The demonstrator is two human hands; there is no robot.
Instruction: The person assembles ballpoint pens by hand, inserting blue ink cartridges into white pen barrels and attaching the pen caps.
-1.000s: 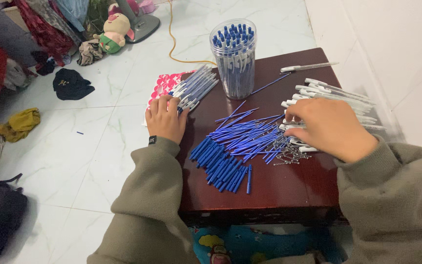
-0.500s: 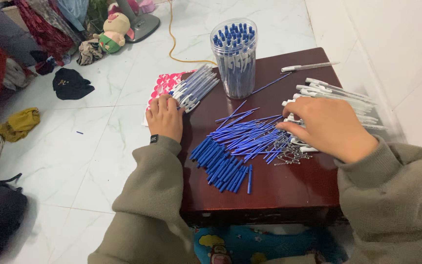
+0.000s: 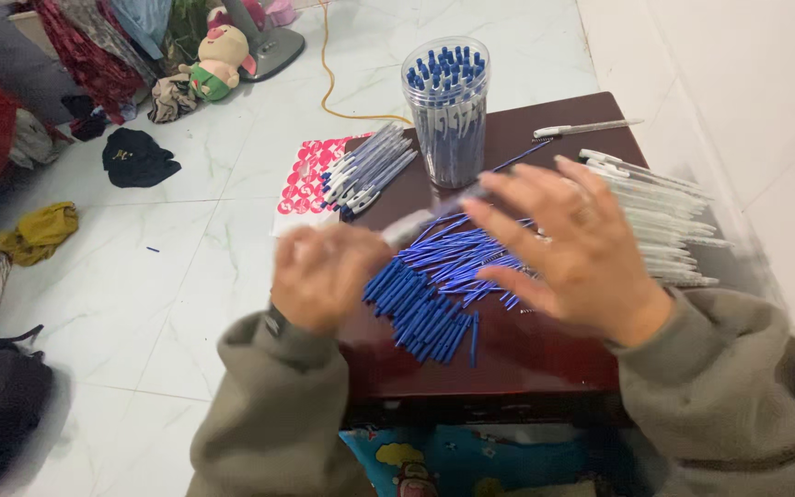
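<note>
So here's my setup: a small dark table [image 3: 545,359] with a big loose heap of blue pen refills [image 3: 434,276] dumped in the middle. My right hand [image 3: 581,248] is hovering above the heap with the fingers spread wide, holding nothing as far as I can see. My left hand [image 3: 324,276] is raised near the table's left edge, and it's too blurry to say whether it's pinching something. There's a pale streak running from it toward the clear jar [image 3: 446,115], which might be a pen barrel, but I honestly can't tell.

About the refills: I'd judge them super light, thin and a bit bendy, and smooth enough to roll and slide on this polished top. Grabbing one by the middle with thumb and forefinger seems best, since the tips look messy to touch. Pulling one from the pile will probably drag its neighbours.

The white barrels [image 3: 664,221] are stacked along the right side, just beside my right hand. They look stiffer and easier to pick up. Finished pens with blue caps stand upright in the jar at the back, and a grey-blue bunch [image 3: 365,170] lies on a pink sheet [image 3: 301,184].
</note>
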